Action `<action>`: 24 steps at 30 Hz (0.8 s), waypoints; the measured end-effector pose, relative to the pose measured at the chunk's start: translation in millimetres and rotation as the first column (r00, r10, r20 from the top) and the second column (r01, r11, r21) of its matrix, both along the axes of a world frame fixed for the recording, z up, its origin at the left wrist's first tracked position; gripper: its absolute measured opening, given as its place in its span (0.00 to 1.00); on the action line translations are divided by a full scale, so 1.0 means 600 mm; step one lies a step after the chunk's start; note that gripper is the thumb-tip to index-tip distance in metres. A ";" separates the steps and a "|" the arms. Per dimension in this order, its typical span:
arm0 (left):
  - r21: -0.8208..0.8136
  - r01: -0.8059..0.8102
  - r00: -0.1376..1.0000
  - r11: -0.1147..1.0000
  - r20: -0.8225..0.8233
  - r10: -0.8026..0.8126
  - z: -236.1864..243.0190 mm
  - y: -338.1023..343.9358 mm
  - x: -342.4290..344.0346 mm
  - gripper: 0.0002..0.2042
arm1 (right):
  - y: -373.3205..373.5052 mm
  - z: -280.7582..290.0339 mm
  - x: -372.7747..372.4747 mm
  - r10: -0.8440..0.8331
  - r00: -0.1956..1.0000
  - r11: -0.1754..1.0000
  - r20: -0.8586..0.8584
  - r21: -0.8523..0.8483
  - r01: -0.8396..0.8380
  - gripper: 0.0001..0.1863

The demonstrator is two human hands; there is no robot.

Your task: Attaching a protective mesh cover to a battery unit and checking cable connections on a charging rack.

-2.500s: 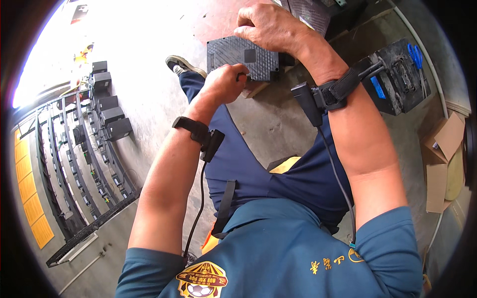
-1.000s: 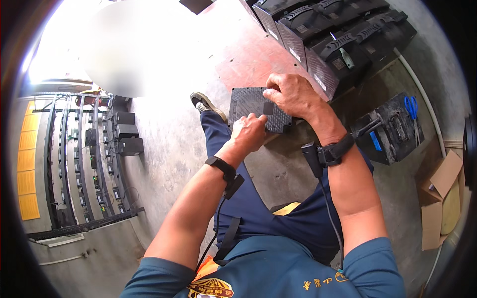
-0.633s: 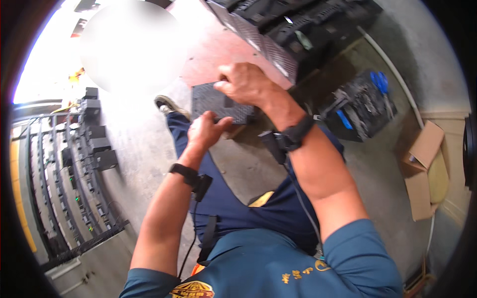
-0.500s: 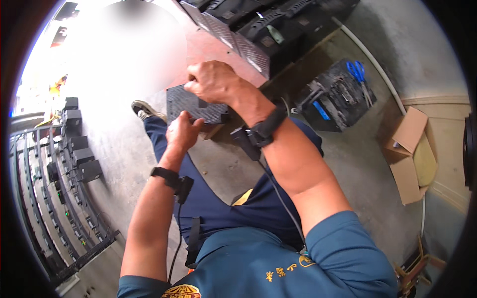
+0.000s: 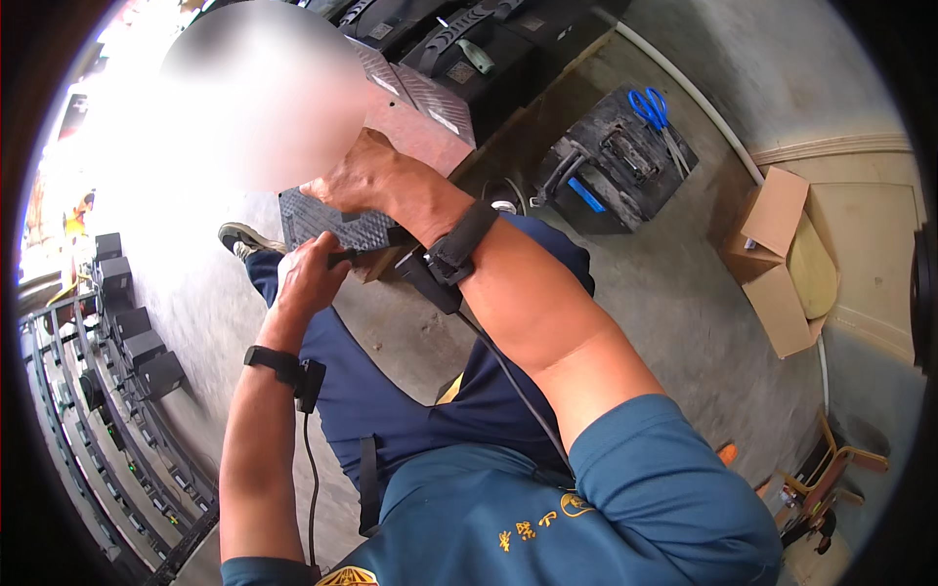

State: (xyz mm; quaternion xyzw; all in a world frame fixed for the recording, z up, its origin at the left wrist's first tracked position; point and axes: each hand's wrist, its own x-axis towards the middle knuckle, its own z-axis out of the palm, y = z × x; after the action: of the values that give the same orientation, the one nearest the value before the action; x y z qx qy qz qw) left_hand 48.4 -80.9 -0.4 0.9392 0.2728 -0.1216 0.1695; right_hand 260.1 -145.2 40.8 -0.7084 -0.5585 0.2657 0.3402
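Observation:
A dark plate with a ribbed, textured top point(image 5: 363, 230) lies on a low wooden support point(image 5: 376, 268) between my knees. My left hand point(image 5: 309, 276) is at its near edge, fingers closed on a small black piece point(image 5: 341, 257) whose kind I cannot make out. Over the far side of the plate is my right hand point(image 5: 357, 180), its fingers curled; a blurred patch covers part of it and hides what they hold, if anything. Both wrists carry black straps with small cabled boxes.
A reddish board point(image 5: 415, 122) and black cases point(image 5: 489, 59) stand ahead. To the right, a black box point(image 5: 611, 161) carries blue-handled scissors point(image 5: 650, 107) and a blue strip. Farther right sits an open cardboard box point(image 5: 782, 264). A metal rack point(image 5: 107, 420) with black blocks is at left.
The view has shifted, so the surroundings sit farther left and higher. Both hands stay at the plate; a small black piece now shows in my left fingers.

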 end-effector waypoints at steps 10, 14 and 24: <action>-0.113 -0.530 0.847 0.841 -0.006 0.532 -0.040 -0.011 0.000 0.24 | -0.001 0.006 0.000 0.038 0.999 0.999 0.037 -0.020 -0.037 0.16; -0.107 -0.375 0.926 0.921 0.011 0.378 -0.021 -0.008 0.003 0.21 | -0.001 0.003 0.002 0.020 0.999 1.000 0.045 -0.011 -0.020 0.17; -0.135 -0.232 0.973 0.963 -0.047 0.228 0.001 -0.001 0.004 0.19 | -0.001 0.006 -0.001 0.043 0.998 0.998 0.035 -0.038 -0.042 0.17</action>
State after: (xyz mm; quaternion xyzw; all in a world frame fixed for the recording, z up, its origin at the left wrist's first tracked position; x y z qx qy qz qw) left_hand 50.5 -81.6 0.1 0.8850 0.3734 -0.1346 0.2434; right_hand 259.6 -145.7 44.4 -0.7072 -0.5744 0.2707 0.3109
